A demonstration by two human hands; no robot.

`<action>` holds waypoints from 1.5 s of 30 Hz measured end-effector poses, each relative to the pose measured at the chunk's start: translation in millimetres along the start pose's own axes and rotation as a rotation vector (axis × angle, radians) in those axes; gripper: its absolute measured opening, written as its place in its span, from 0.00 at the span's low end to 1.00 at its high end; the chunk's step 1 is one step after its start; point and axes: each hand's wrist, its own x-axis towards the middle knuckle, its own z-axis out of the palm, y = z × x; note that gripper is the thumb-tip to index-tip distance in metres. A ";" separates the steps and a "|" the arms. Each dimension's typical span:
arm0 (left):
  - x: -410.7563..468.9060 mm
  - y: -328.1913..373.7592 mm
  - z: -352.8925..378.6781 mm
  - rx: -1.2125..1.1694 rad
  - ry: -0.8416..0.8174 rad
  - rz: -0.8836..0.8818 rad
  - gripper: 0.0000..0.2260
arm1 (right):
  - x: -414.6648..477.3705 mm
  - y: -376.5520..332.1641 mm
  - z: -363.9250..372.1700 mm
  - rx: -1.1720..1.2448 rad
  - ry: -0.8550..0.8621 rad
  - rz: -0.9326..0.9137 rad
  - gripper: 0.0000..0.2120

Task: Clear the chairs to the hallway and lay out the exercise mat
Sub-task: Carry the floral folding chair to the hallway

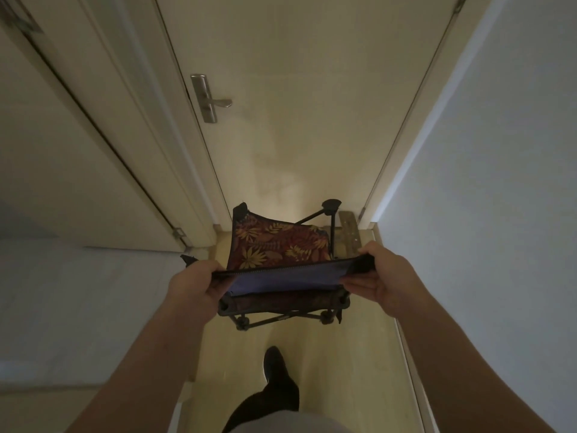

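A small folding camp chair (278, 245) with a dark red, yellow-leaf fabric seat and black metal legs hangs in front of me in a narrow hallway. My left hand (195, 284) grips the left end of its backrest's top edge. My right hand (382, 276) grips the right end. The backrest's bluish back side faces me, stretched between both hands. The chair's lower legs show just below my hands, above the pale floor. No exercise mat is in view.
A closed cream door (296, 120) with a silver lever handle (215, 101) stands straight ahead. Another door (78, 135) is on the left and a pale wall (499, 182) on the right. My dark-socked foot (276, 367) steps on the light floor.
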 end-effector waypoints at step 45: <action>421.9 -113.2 140.5 0.101 0.075 -0.345 0.13 | 436.7 104.6 86.2 0.136 0.323 0.399 0.03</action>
